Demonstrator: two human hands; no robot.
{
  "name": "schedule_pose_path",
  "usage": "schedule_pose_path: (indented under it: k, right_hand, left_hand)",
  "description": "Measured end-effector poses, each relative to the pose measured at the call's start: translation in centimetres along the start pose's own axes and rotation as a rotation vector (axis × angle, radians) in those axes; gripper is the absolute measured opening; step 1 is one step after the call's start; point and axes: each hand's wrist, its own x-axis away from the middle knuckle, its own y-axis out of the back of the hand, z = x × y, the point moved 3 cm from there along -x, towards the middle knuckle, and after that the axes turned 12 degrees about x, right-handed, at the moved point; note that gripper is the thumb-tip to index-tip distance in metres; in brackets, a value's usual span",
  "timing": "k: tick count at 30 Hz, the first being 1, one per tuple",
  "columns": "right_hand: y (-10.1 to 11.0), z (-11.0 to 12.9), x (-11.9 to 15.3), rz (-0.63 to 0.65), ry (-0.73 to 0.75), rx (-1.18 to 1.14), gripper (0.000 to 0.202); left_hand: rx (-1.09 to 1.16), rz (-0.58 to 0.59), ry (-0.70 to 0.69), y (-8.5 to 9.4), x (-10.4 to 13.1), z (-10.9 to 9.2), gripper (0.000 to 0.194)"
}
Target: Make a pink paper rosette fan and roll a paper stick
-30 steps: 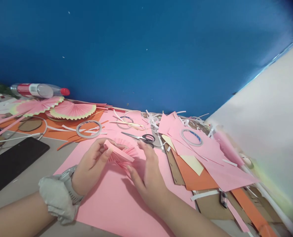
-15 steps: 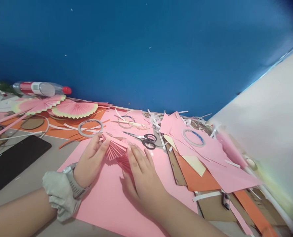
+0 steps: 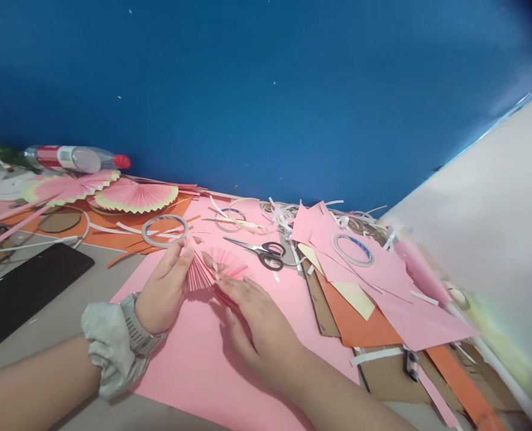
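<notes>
A pink pleated paper fan [image 3: 200,272] is spread between my two hands, above a large pink sheet [image 3: 194,365]. My left hand [image 3: 164,287] pinches its left edge, thumb in front. On the right part of the folds rests my right hand [image 3: 261,317], its fingers bent over the pleats with the thumb below. Part of the fan is hidden under those fingers. Scissors [image 3: 266,251] with black handles lie just beyond my right hand. A roll of tape [image 3: 164,231] sits beyond my left hand.
A black phone [image 3: 32,296] lies at left. Finished-looking pink and yellow paper fans [image 3: 135,194] and a plastic bottle [image 3: 75,159] are along the blue wall. To the right, pink paper sheets [image 3: 364,287], cardboard [image 3: 391,377] and another tape roll [image 3: 353,250] are piled.
The fan's pleats have spread wider, with a lighter section now fanned out behind my right fingers. My right fingers have shifted slightly left and down over it.
</notes>
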Motion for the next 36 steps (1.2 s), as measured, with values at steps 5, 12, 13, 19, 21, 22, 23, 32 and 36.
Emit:
schedule_pose_path:
  k: [5, 12, 13, 19, 21, 22, 23, 32, 36]
  right_hand:
    - [-0.1, -0.7, -0.1, 0.016, -0.154, -0.018, 0.033]
    - [-1.1, -0.9, -0.1, 0.156, -0.113, 0.155, 0.051]
    - [-1.1, -0.9, -0.1, 0.153, -0.118, 0.152, 0.048]
    - [-0.1, -0.7, -0.2, 0.04, -0.151, 0.066, 0.036]
    - [0.4, -0.5, -0.1, -0.011, -0.129, -0.028, 0.024]
    - [0.6, -0.4, 0.0, -0.015, -0.108, -0.097, 0.017]
    - [0.6, -0.4, 0.1, 0.001, -0.088, -0.186, 0.013]
    - [-1.6, -0.7, 0.3, 0.324, -0.37, -1.301, 0.048]
    - [-2.6, -0.6, 0.4, 0.483, -0.385, -1.531, 0.059]
  left_hand:
    - [0.054, -0.119, -0.069, 0.2, -0.3, -0.6, 0.016]
    - [0.041, -0.142, 0.06, 0.5, -0.2, 0.0, 0.027]
    - [0.045, -0.146, 0.071, 0.5, -0.2, 0.0, 0.026]
    - [-0.126, -0.078, 0.046, 0.1, 0.1, -0.3, 0.028]
    - [-0.238, -0.03, -0.059, -0.2, 0.7, -0.6, 0.026]
    - [-0.296, 0.002, -0.137, -0.4, 1.2, -0.8, 0.022]
    - [-0.354, 0.04, -0.222, -0.6, 1.7, -0.9, 0.017]
    - [-0.739, 0.678, -0.705, -2.6, 5.2, -1.7, 0.021]
    - [-0.834, 0.621, -0.796, -3.2, 5.9, -1.5, 0.019]
